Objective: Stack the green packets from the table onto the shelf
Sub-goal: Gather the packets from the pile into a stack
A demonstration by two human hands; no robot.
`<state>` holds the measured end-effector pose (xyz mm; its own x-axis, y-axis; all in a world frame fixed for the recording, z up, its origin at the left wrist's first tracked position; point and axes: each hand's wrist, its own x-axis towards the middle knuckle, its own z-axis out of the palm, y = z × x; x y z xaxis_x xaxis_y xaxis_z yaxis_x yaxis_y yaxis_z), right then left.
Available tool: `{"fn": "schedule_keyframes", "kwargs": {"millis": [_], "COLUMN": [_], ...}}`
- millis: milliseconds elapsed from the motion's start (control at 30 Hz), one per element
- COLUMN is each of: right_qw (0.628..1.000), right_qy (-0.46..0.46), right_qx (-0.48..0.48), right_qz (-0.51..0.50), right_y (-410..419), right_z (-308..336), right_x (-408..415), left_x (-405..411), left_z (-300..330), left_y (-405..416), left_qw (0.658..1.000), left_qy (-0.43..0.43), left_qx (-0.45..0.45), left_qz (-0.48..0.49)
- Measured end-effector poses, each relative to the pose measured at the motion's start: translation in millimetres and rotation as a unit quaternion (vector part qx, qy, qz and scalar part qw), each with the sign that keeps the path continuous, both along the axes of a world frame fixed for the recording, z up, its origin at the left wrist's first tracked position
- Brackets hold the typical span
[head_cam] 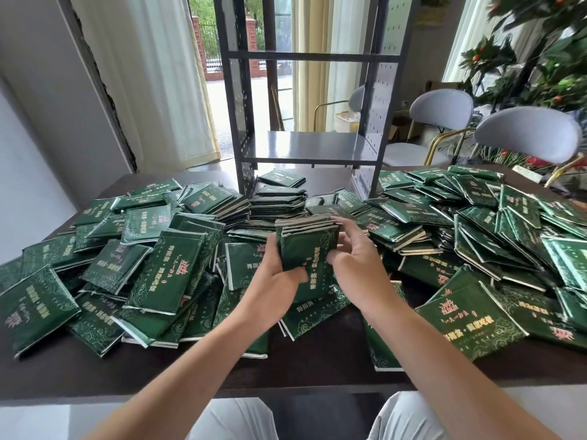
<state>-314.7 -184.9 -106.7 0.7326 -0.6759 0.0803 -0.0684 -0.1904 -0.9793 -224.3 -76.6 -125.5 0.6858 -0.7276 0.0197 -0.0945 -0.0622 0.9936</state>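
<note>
A small stack of green packets (306,241) is held upright between both hands — left hand (279,274) and right hand (355,249), each grip closed round it. Loose packets (165,268) are spread over the desk (317,369) before the shelf (305,147).

One head-worn wide-angle view looks forward and down. The table (317,369) lies close below; the shelf (305,147) stands just beyond.
</note>
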Motion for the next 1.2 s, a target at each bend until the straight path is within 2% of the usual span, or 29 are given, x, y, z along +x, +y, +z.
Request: {"fn": "schedule_keyframes", "kwargs": {"millis": [167,333,400,500,567,667,800,933,1100,1200], "right_qw": [0.999,0.969,0.935,0.841,0.798,0.769,0.768,0.795,0.869,0.896], "right_qy": [0.012,0.104,0.183,0.343,0.407,0.462,0.484,0.455,0.347,0.282], "right_qx": [-0.045,-0.218,-0.300,-0.416,-0.444,-0.442,-0.419,-0.402,-0.349,-0.331], "right_qz": [-0.016,-0.044,-0.050,-0.044,-0.026,0.011,0.024,0.015,-0.056,-0.092], "right_y": [-2,-6,-7,-6,-4,1,3,1,-5,-8], "right_z": [8,14,19,27,28,19,6,6,14,21], "right_x": [-7,-20,-28,-43,-50,-49,-43,-40,-40,-40], "left_x": [-2,-7,-8,-6,-6,-6,-8,-7,-6,-7], "left_z": [8,11,11,10,12,13,11,8,7,6], "left_y": [1,-1,-1,2,3,3,3,3,1,0], "left_qw": [0.998,0.998,0.998,0.999,0.998,0.997,0.997,0.997,0.998,0.998], "left_qy": [0.039,0.055,0.054,0.042,0.034,0.036,0.046,0.042,0.027,0.017], "left_qx": [-0.043,-0.031,-0.009,0.030,0.049,0.061,0.060,0.064,0.063,0.061], "left_qz": [0.008,0.009,0.012,0.018,0.023,0.025,0.016,0.010,0.013,0.007]}}
